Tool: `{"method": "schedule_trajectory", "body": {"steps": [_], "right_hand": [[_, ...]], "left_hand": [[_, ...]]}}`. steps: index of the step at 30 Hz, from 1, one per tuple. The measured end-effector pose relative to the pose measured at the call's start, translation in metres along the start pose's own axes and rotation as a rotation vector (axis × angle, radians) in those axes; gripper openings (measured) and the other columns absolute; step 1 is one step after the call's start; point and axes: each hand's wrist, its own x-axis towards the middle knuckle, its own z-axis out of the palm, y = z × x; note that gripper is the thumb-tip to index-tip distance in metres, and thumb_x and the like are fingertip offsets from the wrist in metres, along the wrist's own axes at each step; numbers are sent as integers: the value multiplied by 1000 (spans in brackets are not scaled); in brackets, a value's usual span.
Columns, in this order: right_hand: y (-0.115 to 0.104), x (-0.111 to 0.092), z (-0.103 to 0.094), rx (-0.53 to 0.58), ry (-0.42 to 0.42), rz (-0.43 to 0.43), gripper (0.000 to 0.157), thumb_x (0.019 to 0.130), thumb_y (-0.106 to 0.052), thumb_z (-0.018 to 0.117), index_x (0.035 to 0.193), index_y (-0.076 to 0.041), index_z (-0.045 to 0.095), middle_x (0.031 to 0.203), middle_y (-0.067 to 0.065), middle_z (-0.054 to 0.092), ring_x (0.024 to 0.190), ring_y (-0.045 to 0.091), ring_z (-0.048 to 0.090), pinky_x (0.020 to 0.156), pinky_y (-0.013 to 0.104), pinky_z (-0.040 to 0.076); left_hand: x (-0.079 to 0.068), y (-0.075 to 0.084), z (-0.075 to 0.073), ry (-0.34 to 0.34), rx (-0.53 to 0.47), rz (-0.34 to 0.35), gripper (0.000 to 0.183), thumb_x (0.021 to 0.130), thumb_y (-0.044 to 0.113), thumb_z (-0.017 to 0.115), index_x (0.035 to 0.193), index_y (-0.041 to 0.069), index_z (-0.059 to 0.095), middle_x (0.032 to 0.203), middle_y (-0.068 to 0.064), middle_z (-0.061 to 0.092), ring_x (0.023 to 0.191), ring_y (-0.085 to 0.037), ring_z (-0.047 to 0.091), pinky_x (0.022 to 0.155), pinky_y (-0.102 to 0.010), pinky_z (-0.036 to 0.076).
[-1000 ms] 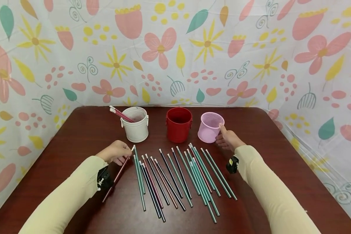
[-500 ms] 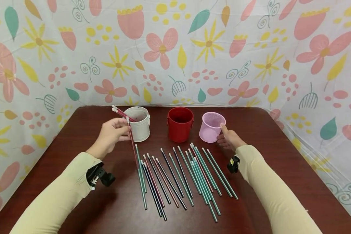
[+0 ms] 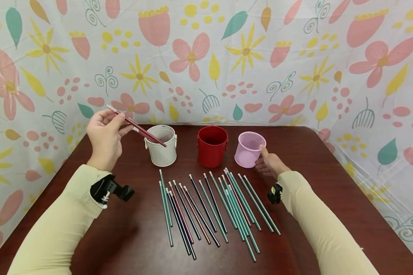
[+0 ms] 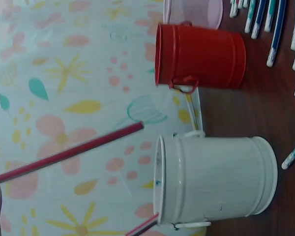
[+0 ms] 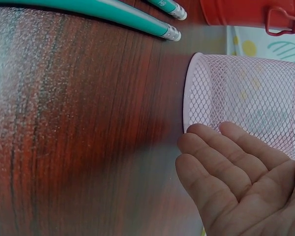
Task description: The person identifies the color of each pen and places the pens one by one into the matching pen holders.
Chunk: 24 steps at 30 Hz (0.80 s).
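My left hand [image 3: 106, 137] pinches a red pencil [image 3: 129, 120] near its eraser end. The pencil slants down to the right, and its lower end is over the mouth of the white bucket [image 3: 163, 152]. In the left wrist view this pencil [image 4: 73, 151] points towards the bucket's opening, with other red pencils [image 4: 142, 226] leaning out of the rim. My right hand [image 3: 271, 163] is at the pink mesh cup [image 3: 246, 154], thumb on the rim and fingers extended alongside the wall. Those fingers [image 5: 226, 157] look nearly straight in the right wrist view.
A red bucket [image 3: 211, 152] stands between the white bucket and the pink cup. Many teal, dark blue and red pencils [image 3: 180, 217] lie spread across the dark wooden table [image 3: 130, 236], erasers towards the containers. A flower-patterned sheet [image 3: 199, 68] hangs behind.
My left hand has lifted the red pencil off the table and carried it up and left, tilting it over the white bucket. The right hand stays at the pink cup.
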Motion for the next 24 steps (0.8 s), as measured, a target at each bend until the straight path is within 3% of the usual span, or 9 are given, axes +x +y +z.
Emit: {"method": "schedule_trajectory", "body": {"steps": [6,9,19,24], "right_hand": [[0,-3,1,7,11,1,90,98,-58,9,125,19,46,121,33,56,110,41,58,96,51,43],[1,-3,1,4,15,5,90,98,-58,9,124,19,47,119,32,57,107,39,59,95,50,44],[-3,-6,2,-12,13,28,90,98,-59,11,126,19,47,125,35,52,116,43,54,98,51,42],[2,-2,-7,6,-8,-6,94,94,-68,20,119,17,54,113,31,60,104,38,61,91,50,47]], "left_hand": [[19,-11,-2,194,24,51,19,82,-9,66,88,1,51,82,-10,46,65,-17,57,52,-26,55],[23,-20,-5,244,34,61,20,80,-10,67,86,1,52,81,-11,46,66,-17,55,52,-26,54],[24,-50,-13,219,242,-12,20,81,-8,66,82,6,52,80,-7,51,61,-12,54,53,-20,53],[24,-62,-16,166,320,-33,20,81,-10,64,80,6,52,77,-4,53,57,-9,56,57,-19,53]]}}
